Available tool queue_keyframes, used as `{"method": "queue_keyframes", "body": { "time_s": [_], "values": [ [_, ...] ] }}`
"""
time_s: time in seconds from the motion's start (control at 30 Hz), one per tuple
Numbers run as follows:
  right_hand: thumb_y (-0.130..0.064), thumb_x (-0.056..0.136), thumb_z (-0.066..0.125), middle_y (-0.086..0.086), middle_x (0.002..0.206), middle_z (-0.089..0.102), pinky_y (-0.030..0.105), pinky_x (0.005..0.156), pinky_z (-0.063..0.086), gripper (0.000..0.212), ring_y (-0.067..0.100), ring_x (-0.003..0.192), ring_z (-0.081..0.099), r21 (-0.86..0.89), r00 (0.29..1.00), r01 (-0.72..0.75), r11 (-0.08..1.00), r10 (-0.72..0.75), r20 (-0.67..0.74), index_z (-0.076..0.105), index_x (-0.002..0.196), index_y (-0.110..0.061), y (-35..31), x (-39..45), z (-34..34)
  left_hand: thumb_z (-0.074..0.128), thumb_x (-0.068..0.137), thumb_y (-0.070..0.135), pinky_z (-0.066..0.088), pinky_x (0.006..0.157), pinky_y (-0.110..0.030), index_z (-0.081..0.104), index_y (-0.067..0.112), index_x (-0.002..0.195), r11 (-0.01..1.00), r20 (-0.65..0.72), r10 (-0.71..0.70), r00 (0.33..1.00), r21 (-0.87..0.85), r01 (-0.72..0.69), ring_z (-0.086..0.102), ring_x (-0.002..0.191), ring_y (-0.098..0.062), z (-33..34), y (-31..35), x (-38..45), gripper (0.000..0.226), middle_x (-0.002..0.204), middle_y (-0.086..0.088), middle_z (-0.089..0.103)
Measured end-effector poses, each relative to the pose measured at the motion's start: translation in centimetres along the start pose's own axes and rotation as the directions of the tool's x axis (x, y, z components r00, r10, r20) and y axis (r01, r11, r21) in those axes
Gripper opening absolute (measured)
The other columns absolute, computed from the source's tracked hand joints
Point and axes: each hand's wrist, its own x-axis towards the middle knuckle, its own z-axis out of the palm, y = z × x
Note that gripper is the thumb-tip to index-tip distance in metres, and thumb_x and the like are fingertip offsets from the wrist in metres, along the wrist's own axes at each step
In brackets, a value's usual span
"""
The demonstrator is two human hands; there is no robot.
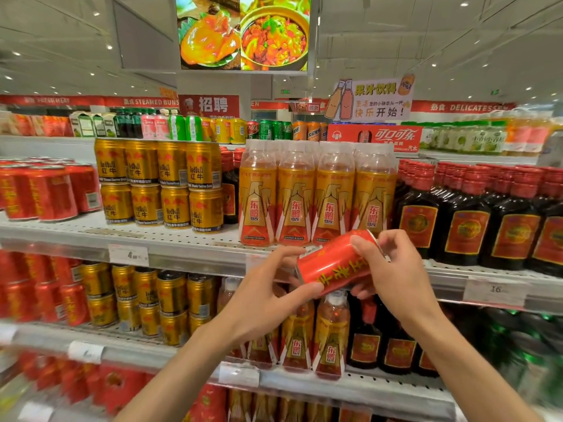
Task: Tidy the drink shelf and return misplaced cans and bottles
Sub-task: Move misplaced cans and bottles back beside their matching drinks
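Observation:
A red can with yellow characters (333, 263) lies tilted on its side in the air in front of the shelf edge. My left hand (268, 295) grips its lower left end, thumb on the front. My right hand (393, 271) holds its upper right end from above. Matching red cans (51, 190) stand at the far left of the same shelf (189, 242). Just behind the held can stand orange-labelled bottles with white caps (316, 196).
Gold Red Bull cans (161, 184) are stacked two high left of the bottles. Dark bottles with red caps (475, 217) fill the right side. Lower shelves hold more red cans, gold cans and bottles. Price tags (128, 254) hang on the shelf edges.

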Motion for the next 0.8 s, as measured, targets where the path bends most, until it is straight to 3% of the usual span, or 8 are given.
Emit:
{"method": "queue_keyframes", "body": {
  "time_s": [0.13,0.2,0.43,0.5,0.6,0.8],
  "values": [
    [-0.057,0.078,0.065,0.014,0.110,0.062,0.033,0.047,0.058,0.053,0.027,0.061,0.074,0.069,0.999,-0.043,0.997,0.043,0.009,0.042,0.114,-0.025,-0.6,-1.2,1.7,0.070,0.090,0.048,0.058,0.085,-0.023,0.046,0.048,0.133,0.997,0.013,-0.014,1.000,-0.070,0.014,0.066,0.096,0.006,-1.3,-0.4,-0.8,0.050,0.119,0.016,0.061],
    [-0.058,0.077,0.064,0.012,0.109,0.065,0.036,0.050,0.060,0.061,0.031,0.062,0.074,0.085,0.998,-0.056,0.995,0.056,0.010,0.041,0.123,-0.025,-1.1,-1.9,3.0,0.071,0.089,0.048,0.059,0.088,-0.030,0.047,0.052,0.130,0.996,0.014,-0.010,1.000,-0.094,0.011,0.065,0.095,0.006,-2.7,-0.9,-1.3,0.048,0.118,0.016,0.060],
    [-0.054,0.080,0.064,0.014,0.107,0.066,0.033,0.048,0.056,0.053,0.032,0.059,0.071,0.139,0.997,-0.061,0.988,0.054,0.048,0.053,0.124,-0.026,-4.0,-5.4,12.1,0.073,0.089,0.044,0.060,0.088,-0.031,0.051,0.051,0.126,0.989,0.032,0.033,0.999,-0.144,-0.028,0.069,0.093,-0.004,-11.9,-4.3,-5.5,0.043,0.096,0.019,0.065],
    [-0.051,0.082,0.064,0.013,0.102,0.069,0.031,0.046,0.055,0.052,0.032,0.057,0.069,0.168,0.995,-0.083,0.982,0.071,0.074,0.054,0.125,-0.023,-4.9,-6.4,16.0,0.074,0.088,0.044,0.059,0.088,-0.033,0.053,0.052,0.126,0.989,0.023,0.035,0.999,-0.146,-0.032,0.069,0.092,-0.008,-15.6,-6.1,-7.0,0.044,0.099,0.020,0.066],
    [-0.041,0.089,0.063,0.012,0.095,0.069,0.029,0.043,0.053,0.040,0.032,0.054,0.066,0.206,0.991,-0.103,0.973,0.083,0.103,0.056,0.122,-0.019,-6.2,-7.3,22.0,0.076,0.088,0.043,0.060,0.086,-0.029,0.055,0.055,0.122,0.990,-0.009,0.029,1.000,-0.141,-0.030,0.068,0.090,-0.006,-20.8,-8.6,-9.2,0.042,0.095,0.031,0.063],
    [-0.048,0.081,0.065,0.014,0.095,0.069,0.030,0.042,0.052,0.052,0.034,0.053,0.066,0.237,0.982,-0.111,0.965,0.069,0.177,0.056,0.123,-0.018,-8.7,-7.1,32.1,0.075,0.080,0.050,0.056,0.088,-0.039,0.060,0.046,0.121,0.989,-0.104,-0.010,0.994,-0.147,-0.005,0.062,0.079,-0.009,-29.9,-12.3,-12.4,0.044,0.085,0.027,0.061]
  ]
}}
